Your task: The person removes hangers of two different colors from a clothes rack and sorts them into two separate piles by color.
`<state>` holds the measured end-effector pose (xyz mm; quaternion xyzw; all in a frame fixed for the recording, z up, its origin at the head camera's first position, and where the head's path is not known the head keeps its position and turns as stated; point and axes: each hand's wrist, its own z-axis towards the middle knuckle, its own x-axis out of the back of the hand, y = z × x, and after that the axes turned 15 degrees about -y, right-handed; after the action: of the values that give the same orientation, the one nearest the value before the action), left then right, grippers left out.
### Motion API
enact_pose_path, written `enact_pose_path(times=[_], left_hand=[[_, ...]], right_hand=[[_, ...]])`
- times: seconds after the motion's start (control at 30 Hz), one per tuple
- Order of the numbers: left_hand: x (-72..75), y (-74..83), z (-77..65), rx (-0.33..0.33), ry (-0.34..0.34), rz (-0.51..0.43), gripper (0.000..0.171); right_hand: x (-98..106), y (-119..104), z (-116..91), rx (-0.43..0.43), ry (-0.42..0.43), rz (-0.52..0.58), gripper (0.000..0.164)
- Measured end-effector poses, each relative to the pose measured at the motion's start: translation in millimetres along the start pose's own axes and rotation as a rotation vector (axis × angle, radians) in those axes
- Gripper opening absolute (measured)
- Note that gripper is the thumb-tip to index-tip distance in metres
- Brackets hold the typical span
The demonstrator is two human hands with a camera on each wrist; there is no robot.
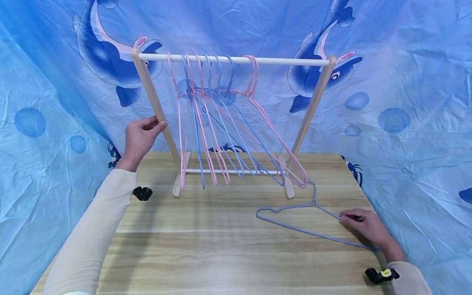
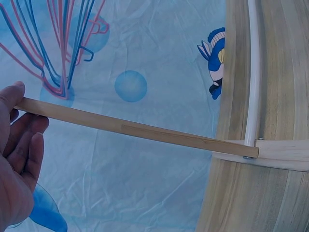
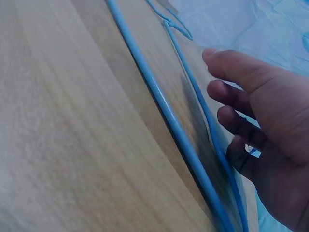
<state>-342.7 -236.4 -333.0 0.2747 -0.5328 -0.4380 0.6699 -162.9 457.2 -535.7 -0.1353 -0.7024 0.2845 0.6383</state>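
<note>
A wooden clothes rack stands on the table, and my left hand (image 1: 141, 137) holds its left post (image 1: 156, 98) between thumb and fingers. In the left wrist view the thumb lies on one side of that post, with the fingers bent at the other. Several pink hangers (image 1: 179, 123) and blue hangers hang from the rack's white rod (image 1: 291, 62), mostly bunched left of middle. A blue hanger (image 1: 314, 197) lies flat on the table at front right. My right hand (image 3: 275, 116) is over its right arm, fingers loosely bent; in the right wrist view they do not close round it.
The wood-grain table (image 1: 206, 254) extends in front of the rack. Blue cloth with printed dolphins (image 1: 107, 53) surrounds the table at the back and sides. A white lower bar (image 1: 195, 171) joins the rack's feet (image 1: 178, 186). Black devices (image 1: 143, 193) sit at both wrists.
</note>
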Motion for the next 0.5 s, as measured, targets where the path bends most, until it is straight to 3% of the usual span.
enact_pose_path(times=[0.23,0.5], left_hand=[[0.5,-0.1,-0.3,-0.022,0.004,-0.008,0.051],[0.2,-1.8,-2.4,-0.011,-0.003,0.026,0.052]], right_hand=[[3.0,-3.6,-6.8,0.035,0.063,0.104,0.024],[27.0,-45.6,-4.0,0.022,0.119,0.161,0.029]])
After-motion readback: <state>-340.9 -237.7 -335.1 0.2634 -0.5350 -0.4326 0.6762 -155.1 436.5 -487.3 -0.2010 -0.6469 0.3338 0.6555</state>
